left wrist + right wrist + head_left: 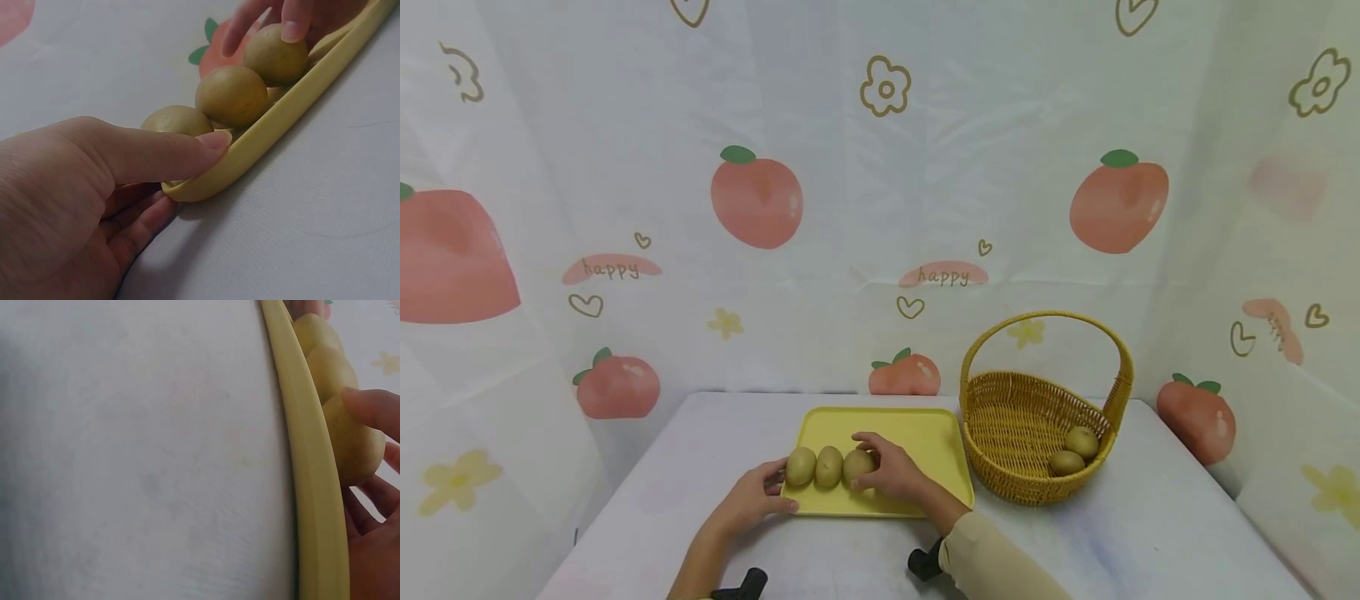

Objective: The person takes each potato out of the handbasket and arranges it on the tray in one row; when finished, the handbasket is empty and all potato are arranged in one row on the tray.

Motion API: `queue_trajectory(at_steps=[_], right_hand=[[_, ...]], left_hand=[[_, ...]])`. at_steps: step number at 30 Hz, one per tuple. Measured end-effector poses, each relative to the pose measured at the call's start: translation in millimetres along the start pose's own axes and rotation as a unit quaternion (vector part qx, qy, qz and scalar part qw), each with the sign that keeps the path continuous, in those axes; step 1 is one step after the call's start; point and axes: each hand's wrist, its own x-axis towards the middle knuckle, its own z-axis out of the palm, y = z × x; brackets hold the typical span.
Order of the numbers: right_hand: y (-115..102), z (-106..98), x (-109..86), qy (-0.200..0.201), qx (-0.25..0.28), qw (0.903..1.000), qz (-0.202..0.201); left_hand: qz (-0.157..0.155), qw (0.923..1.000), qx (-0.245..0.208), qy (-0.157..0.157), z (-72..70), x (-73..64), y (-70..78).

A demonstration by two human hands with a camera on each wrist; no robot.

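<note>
Three potatoes stand in a row on the left part of a yellow tray (pixel 917 433): the left potato (pixel 801 467), the middle potato (pixel 829 467) and the right potato (pixel 856 467). My left hand (pixel 752 498) grips the tray's near left corner. In the left wrist view its thumb (pixel 187 150) lies over the rim beside the left potato, and the other fingers are at the corner's outer side. With thumb and fingers on either side, my right hand (pixel 895 473) holds the right potato, which sits close against the middle one in the right wrist view.
To the right of the tray stands a wicker basket (pixel 1007 417) with a tall handle and two potatoes (pixel 1078 446) inside. A white cloth (pixel 1075 550) covers the table. Behind it hangs a printed curtain (pixel 820 325).
</note>
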Motion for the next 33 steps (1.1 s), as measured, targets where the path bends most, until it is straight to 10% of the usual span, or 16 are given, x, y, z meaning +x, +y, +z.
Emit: queue_trajectory(at_steps=[12,33], right_hand=[[-18,-25,-9.2,-0.004,0.017,0.9993,-0.033],[-39,-138,-52.0,-0.072,-0.015,0.9970,-0.025]], left_hand=[[-0.001,1.0000,0.005,0.001,-1.1,-1.4,2.7],[-0.002,0.9999,0.009,-0.004,-1.6,-1.7,3.0]])
